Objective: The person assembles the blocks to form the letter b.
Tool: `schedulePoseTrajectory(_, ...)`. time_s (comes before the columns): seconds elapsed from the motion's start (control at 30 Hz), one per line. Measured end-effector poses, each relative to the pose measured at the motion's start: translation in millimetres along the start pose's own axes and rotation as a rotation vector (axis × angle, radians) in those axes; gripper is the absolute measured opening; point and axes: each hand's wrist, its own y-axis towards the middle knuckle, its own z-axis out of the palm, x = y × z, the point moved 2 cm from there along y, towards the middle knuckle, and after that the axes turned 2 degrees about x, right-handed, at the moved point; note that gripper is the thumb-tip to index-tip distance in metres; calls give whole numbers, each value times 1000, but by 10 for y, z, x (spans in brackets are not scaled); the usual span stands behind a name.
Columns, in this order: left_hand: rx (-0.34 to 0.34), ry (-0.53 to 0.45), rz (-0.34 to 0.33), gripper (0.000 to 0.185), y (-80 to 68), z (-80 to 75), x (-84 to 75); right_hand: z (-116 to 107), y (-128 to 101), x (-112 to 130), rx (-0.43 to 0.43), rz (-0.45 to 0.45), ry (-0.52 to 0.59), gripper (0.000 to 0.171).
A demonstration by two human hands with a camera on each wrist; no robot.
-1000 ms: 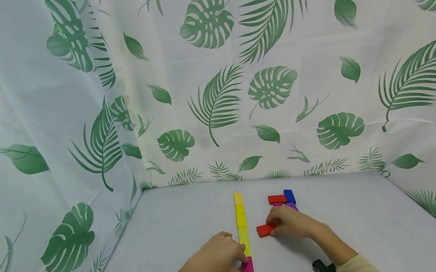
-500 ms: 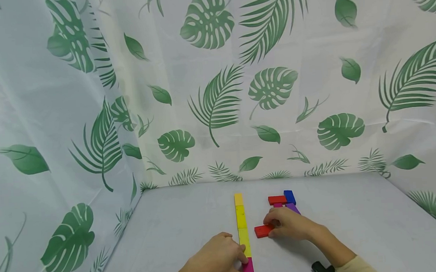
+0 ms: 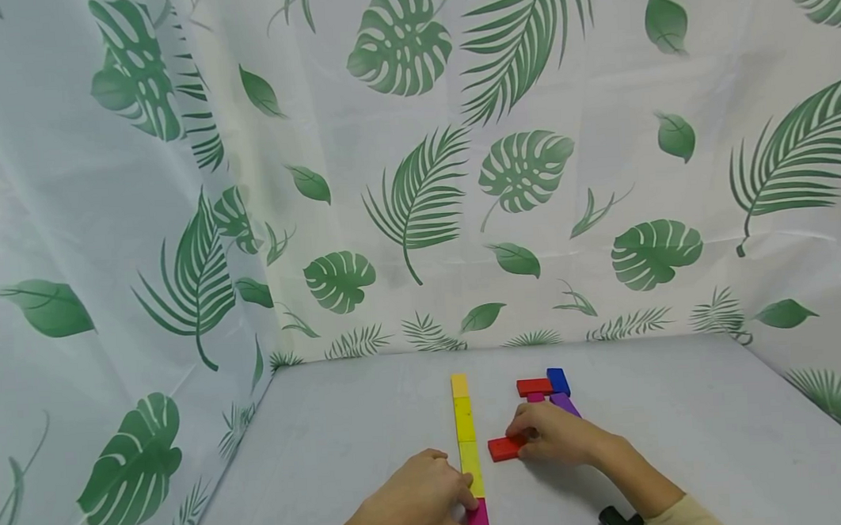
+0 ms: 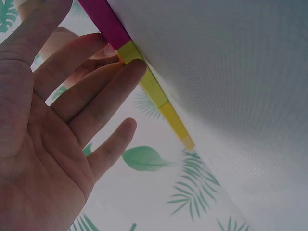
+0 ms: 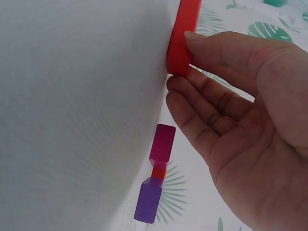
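Block in red (image 3: pixel 502 449) lies flat on the bench (image 3: pixel 343 425), just right of a straight row of blocks (image 3: pixel 465 431) and apart from it. Its left end sticks out free toward that row, while its right end sits within your right-hand grip. Your right hand (image 3: pixel 560 436) pinches it there: in the right wrist view your thumb presses one side close to the end, and your other fingers bend in on the opposite side, around and below that end. Your left hand (image 3: pixel 422 496) has a loose grip, fingers fairly straight and parted, the index fingertip at the joint where the magenta block (image 3: pixel 480 523) meets the pale yellow block (image 3: pixel 470 458). Farther from you, the bright yellow block (image 3: pixel 464 417) and the orange-yellow block (image 3: pixel 459 386) continue that line end to end. Beyond your right hand you have a second red block (image 3: pixel 534 387), the blue block (image 3: pixel 558 380) at its right end, the purple block (image 3: pixel 565 403) nearer you, and a magenta piece (image 3: pixel 535 397) partly hidden by your fingers. A black object (image 3: pixel 620 522) shows beside your right sleeve (image 3: pixel 691 515). Leaf-printed white cloth (image 3: pixel 593 285) hangs behind the bench.
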Motion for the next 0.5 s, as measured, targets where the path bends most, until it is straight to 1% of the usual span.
schedulePoseTrajectory(0.37, 2, -31, -9, 37, -8, 0, -5, 35, 23, 26, 24, -20, 12, 26)
schedulePoseTrajectory(0.5, 0, -26, 2, 37, -13, -9, -4, 41, 33, 37, 27, -21, 8, 27)
